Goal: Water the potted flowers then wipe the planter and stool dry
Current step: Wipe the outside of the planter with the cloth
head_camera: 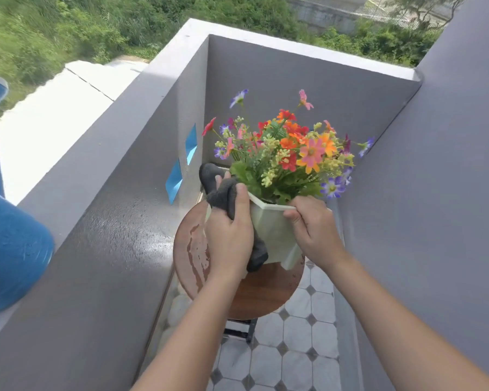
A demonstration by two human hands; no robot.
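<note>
A white angular planter point(271, 230) full of colourful flowers point(291, 153) stands on a round brown wooden stool point(263, 292). My left hand point(229, 235) grips a dark grey cloth point(223, 193) and presses it against the planter's left side. My right hand point(314, 230) pinches the planter's rim on the right. A wet patch point(196, 249) shines on the left part of the stool's top.
A blue watering can point(9, 244) sits on the wet grey parapet ledge point(119, 235) at the left. Grey walls close in the narrow balcony on both sides. The floor point(294, 348) has white octagonal tiles. Greenery lies beyond the wall.
</note>
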